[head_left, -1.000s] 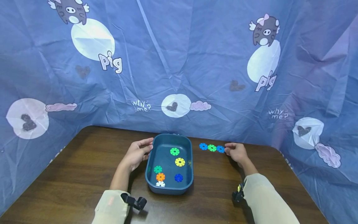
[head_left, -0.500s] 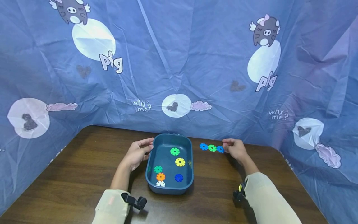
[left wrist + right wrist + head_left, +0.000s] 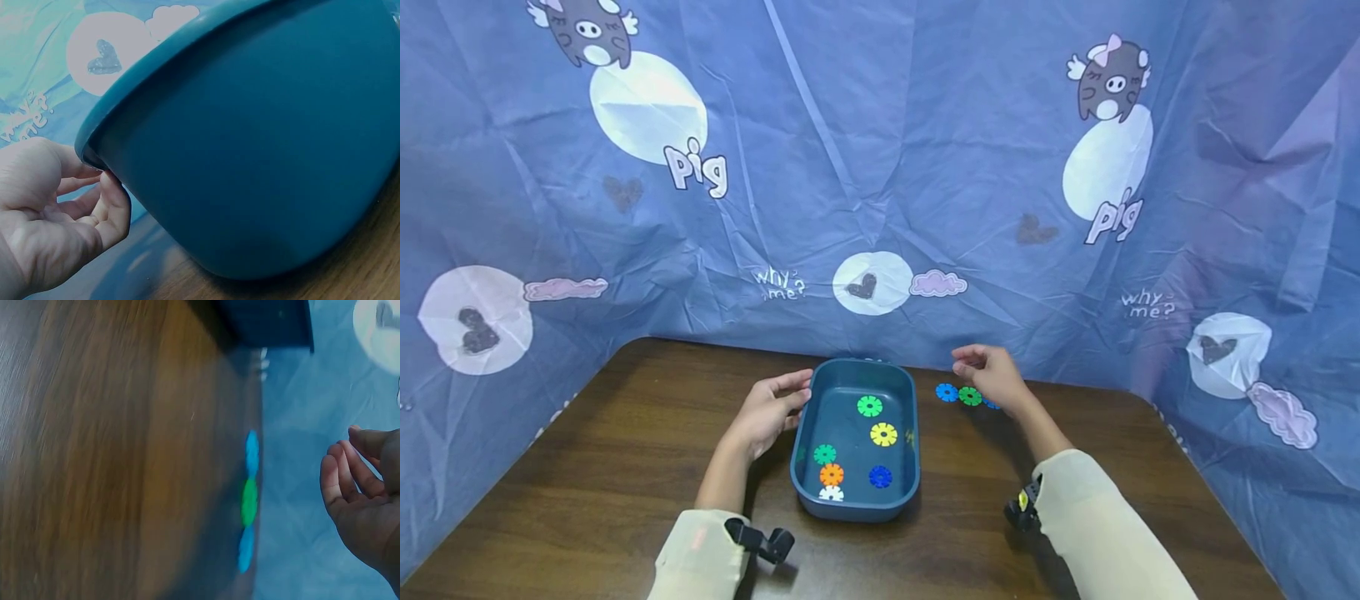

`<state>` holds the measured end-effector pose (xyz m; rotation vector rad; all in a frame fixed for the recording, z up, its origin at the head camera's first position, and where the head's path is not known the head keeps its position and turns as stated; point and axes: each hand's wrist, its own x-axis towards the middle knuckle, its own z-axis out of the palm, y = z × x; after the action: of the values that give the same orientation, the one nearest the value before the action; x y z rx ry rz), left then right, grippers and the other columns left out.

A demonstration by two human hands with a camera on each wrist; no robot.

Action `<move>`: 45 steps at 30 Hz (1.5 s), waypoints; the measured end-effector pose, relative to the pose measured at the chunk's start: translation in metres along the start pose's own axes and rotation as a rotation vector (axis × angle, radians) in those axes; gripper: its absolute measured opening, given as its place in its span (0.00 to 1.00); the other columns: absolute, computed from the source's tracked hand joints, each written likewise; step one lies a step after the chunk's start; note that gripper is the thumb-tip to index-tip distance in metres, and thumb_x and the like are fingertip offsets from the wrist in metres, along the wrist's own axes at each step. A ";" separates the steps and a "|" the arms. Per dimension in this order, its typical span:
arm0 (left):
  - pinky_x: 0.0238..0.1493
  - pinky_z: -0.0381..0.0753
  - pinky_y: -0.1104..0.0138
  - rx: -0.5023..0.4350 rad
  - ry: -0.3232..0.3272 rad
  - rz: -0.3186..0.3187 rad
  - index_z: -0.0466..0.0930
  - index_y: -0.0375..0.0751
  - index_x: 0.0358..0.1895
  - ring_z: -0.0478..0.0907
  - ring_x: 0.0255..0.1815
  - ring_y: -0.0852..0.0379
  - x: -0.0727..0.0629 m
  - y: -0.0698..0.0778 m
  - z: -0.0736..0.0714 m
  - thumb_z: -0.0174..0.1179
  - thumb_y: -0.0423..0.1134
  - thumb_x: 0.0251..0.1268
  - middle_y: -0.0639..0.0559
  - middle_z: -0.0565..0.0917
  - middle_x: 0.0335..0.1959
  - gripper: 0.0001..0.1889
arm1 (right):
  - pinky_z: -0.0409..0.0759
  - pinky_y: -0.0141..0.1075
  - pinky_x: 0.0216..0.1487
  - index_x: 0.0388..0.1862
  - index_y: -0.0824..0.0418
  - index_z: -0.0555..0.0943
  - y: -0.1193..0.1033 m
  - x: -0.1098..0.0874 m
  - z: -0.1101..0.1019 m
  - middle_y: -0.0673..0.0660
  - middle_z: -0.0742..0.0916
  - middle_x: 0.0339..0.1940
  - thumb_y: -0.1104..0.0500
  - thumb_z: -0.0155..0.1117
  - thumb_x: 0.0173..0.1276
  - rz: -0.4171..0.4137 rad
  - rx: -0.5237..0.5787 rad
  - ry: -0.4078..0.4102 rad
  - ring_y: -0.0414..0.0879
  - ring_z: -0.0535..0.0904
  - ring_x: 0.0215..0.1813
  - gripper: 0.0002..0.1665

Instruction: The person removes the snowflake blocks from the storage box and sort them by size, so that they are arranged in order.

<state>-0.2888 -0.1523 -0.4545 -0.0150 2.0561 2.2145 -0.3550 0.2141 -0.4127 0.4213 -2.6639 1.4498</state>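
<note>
The left hand (image 3: 763, 417) is holding the tub (image 3: 857, 507) steady, its bent fingers gripping the left rim. The right hand (image 3: 997, 382) is hovering over a row of three discs (image 3: 970, 396), its fingers loosely bent and holding nothing. Two discs are showing blue, the middle one green. Six discs (image 3: 883, 434) are lying in the tub: green, yellow, teal, orange, white, dark blue. The row is lying along the worktop's (image 3: 951, 517) far edge, near the cloth (image 3: 1000, 325), bare wood separating it from the tub.
</note>
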 end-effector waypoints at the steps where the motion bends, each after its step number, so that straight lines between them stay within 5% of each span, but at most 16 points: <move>1: 0.42 0.83 0.68 -0.001 0.004 -0.003 0.70 0.32 0.72 0.75 0.55 0.52 0.000 0.000 0.000 0.55 0.29 0.77 0.37 0.73 0.64 0.23 | 0.86 0.42 0.41 0.52 0.71 0.84 -0.005 0.001 0.003 0.66 0.89 0.41 0.66 0.65 0.73 -0.015 -0.008 -0.011 0.46 0.85 0.37 0.13; 8: 0.43 0.83 0.68 0.006 0.011 -0.002 0.71 0.33 0.72 0.75 0.55 0.52 -0.001 0.000 0.000 0.55 0.29 0.77 0.38 0.73 0.64 0.23 | 0.82 0.39 0.44 0.51 0.67 0.86 -0.038 0.002 0.029 0.58 0.90 0.42 0.63 0.67 0.73 -0.144 -0.131 -0.072 0.49 0.84 0.42 0.12; 21: 0.42 0.83 0.69 0.005 0.004 0.006 0.70 0.31 0.72 0.75 0.53 0.54 -0.002 0.002 0.001 0.55 0.29 0.77 0.37 0.72 0.64 0.23 | 0.83 0.40 0.48 0.57 0.64 0.84 -0.077 -0.001 0.082 0.55 0.88 0.44 0.63 0.67 0.73 -0.238 -0.259 -0.297 0.44 0.83 0.44 0.15; 33: 0.43 0.83 0.68 0.007 0.007 -0.009 0.71 0.34 0.71 0.76 0.55 0.50 -0.001 0.001 0.001 0.55 0.29 0.77 0.39 0.73 0.63 0.23 | 0.81 0.48 0.59 0.65 0.66 0.80 -0.081 0.001 0.110 0.63 0.86 0.57 0.58 0.66 0.74 -0.220 -0.382 -0.500 0.56 0.81 0.59 0.24; 45: 0.42 0.83 0.68 -0.002 -0.004 0.003 0.71 0.34 0.71 0.76 0.52 0.53 0.000 -0.001 0.000 0.55 0.29 0.77 0.38 0.73 0.63 0.23 | 0.69 0.49 0.73 0.73 0.58 0.75 -0.082 0.001 0.127 0.57 0.79 0.70 0.44 0.66 0.74 -0.131 -0.579 -0.605 0.51 0.70 0.74 0.34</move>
<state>-0.2884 -0.1521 -0.4550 -0.0082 2.0533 2.2159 -0.3252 0.0659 -0.4164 1.0728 -3.2330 0.5019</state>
